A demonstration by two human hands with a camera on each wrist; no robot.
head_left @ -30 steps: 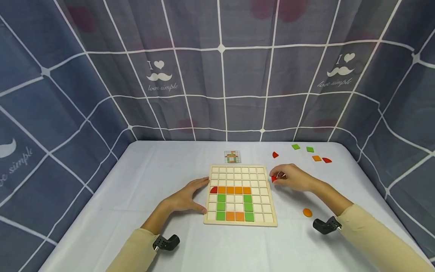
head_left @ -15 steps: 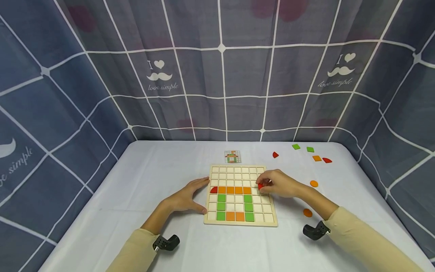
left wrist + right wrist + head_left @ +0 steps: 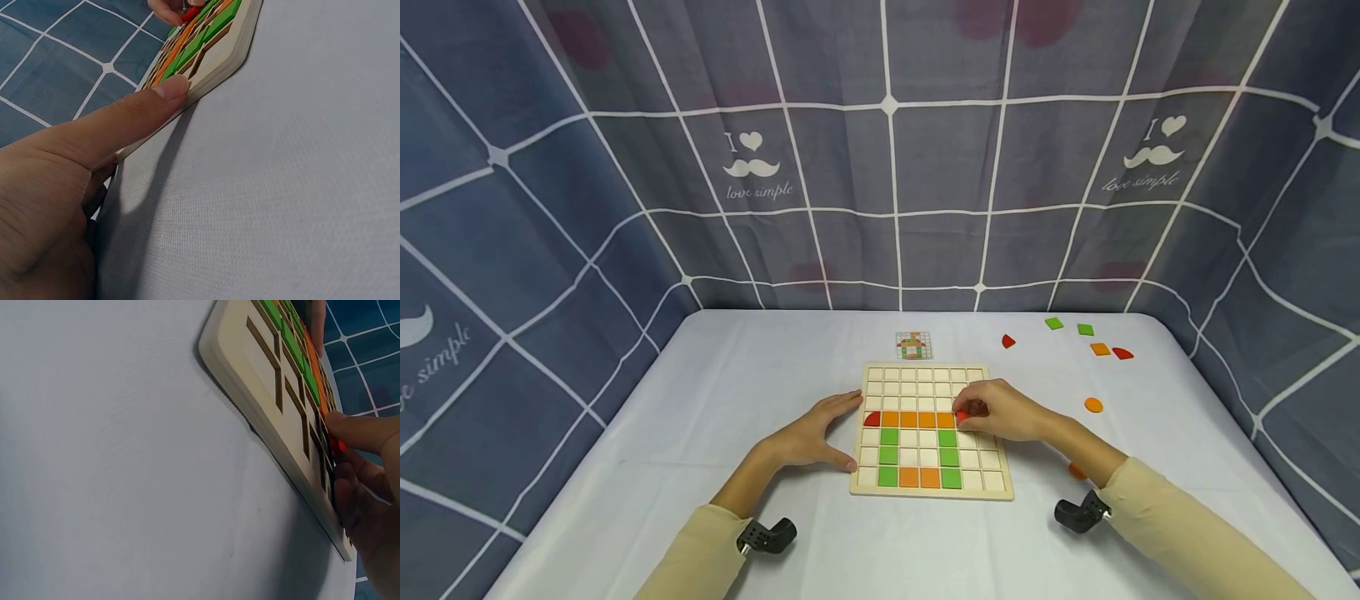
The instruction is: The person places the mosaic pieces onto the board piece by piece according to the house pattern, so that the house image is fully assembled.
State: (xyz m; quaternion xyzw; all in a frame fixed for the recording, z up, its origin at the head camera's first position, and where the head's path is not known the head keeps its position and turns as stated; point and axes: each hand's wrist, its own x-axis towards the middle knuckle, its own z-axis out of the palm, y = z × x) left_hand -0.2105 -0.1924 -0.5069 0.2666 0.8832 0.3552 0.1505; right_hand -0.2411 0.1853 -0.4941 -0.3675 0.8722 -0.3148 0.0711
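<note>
Between the thumb and fingertips of our right hand (image 3: 1009, 408) we pinch a red piece (image 3: 962, 417) over the grid board (image 3: 930, 495), just beside the right end of its orange row (image 3: 908, 419), while our left hand (image 3: 811, 434), thumb spread from the fingers, touches the board's left edge. Beyond the board's far edge we see a pattern card (image 3: 913, 345); to the board's right lie an orange disc (image 3: 1093, 405) and, farther off, two green pieces (image 3: 1054, 323).

I see blue-grey curtain (image 3: 940, 158) on three sides, white grid lines (image 3: 889, 106), moustache prints (image 3: 752, 169), faint reddish blotches (image 3: 580, 40). White-covered table (image 3: 760, 367) within, light fairly even.
</note>
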